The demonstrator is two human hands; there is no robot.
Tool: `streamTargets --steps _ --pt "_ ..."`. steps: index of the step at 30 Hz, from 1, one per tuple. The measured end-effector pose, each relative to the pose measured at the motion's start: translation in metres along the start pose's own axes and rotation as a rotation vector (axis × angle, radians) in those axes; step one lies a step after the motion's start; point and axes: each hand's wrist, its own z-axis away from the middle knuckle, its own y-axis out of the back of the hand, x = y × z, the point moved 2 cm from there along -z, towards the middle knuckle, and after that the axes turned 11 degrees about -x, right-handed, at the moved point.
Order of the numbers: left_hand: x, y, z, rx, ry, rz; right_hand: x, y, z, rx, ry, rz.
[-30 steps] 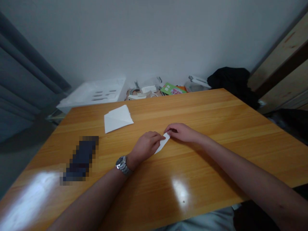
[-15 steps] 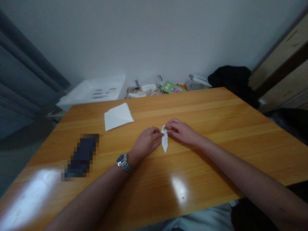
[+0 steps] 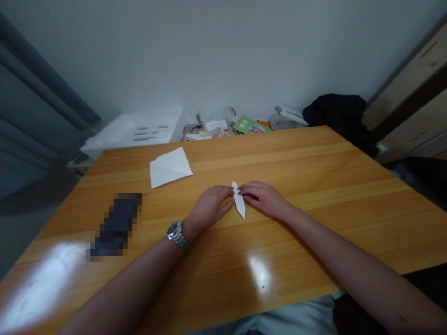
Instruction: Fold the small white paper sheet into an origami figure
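A narrow strip of folded white paper (image 3: 240, 204), pointed at both ends, lies at a slant between my hands over the middle of the table. My left hand (image 3: 211, 206), with a metal watch (image 3: 177, 234) on its wrist, grips the paper's left edge with fingers and thumb. From the other side my right hand (image 3: 263, 197) pinches the right edge near the upper half. The fingertips cover part of the paper's edges, so the folds there are hidden.
A small stack of white paper sheets (image 3: 170, 168) rests at the back left of the wooden table (image 3: 307, 177). Nearer on the left is a dark pixelated object (image 3: 117, 223). Behind the far edge stand a white foam box (image 3: 136, 132), a green booklet (image 3: 250, 125) and a black cloth item (image 3: 335, 114).
The folded paper has tilted, its near tip swinging right and its far tip left. My right fingers have come slightly down and closer along its edge.
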Motion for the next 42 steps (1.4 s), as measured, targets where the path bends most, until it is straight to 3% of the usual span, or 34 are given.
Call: streamTargets --steps 14,24,42 --pt "-0.001 0.001 -0.001 0.002 -0.005 0.001 -0.002 0.001 0.0 -0.074 0.05 0.085" --pt "0.001 0.0 0.0 0.006 -0.039 -0.049 -0.007 0.001 0.0 -0.043 0.007 0.041" --pt "0.004 0.0 -0.002 0.007 -0.105 0.009 -0.008 0.001 -0.001 -0.047 0.054 0.027"
